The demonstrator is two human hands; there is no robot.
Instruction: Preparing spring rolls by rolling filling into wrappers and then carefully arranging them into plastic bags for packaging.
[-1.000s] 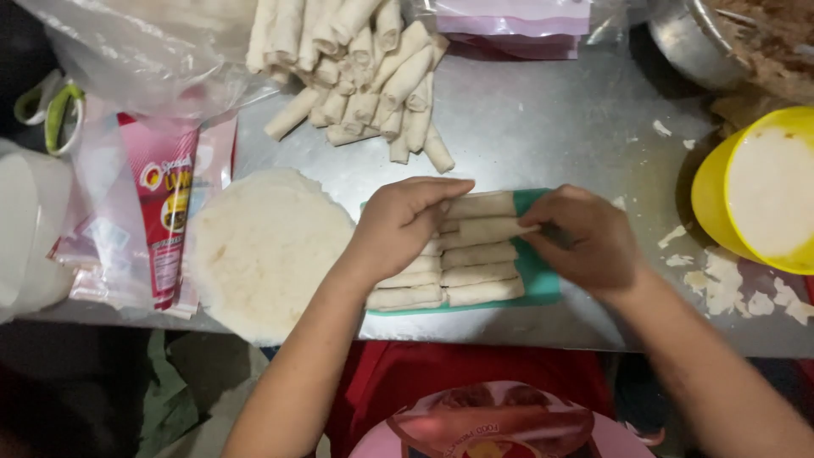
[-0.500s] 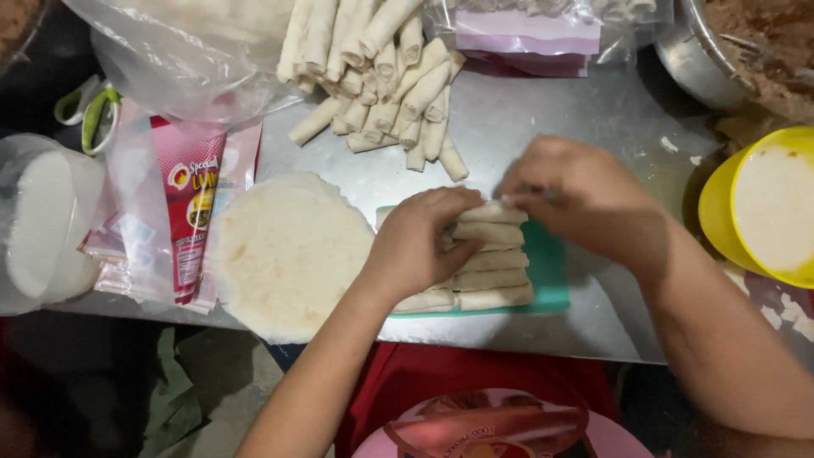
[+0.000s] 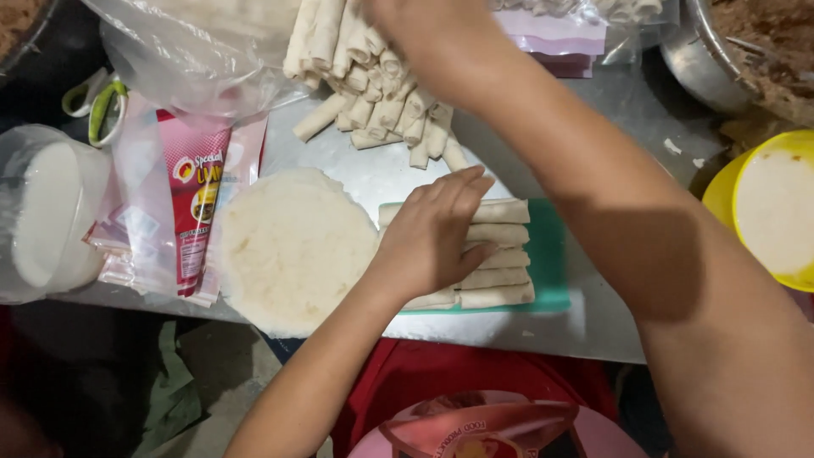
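— Two hands, but only one is on the stack now?
— Yes. The left hand (image 3: 432, 233) lies flat, fingers spread and unclenched, pressing on the pale rolled spring rolls (image 3: 496, 254) stacked on the green rectangular tray (image 3: 551, 263). A second ago the right hand was at that stack too; now the right hand (image 3: 424, 34) has lifted away to the loose heap of uncooked rolls (image 3: 373, 85) at the far side of the steel table (image 3: 543, 127).
— Holding one?
— I cannot tell; its fingers are cut off at the top edge.
— How do the stacked rolls lie?
— Long axis left to right, ends pointing sideways, rows parallel, beside the round white wrapper stack (image 3: 292, 246).
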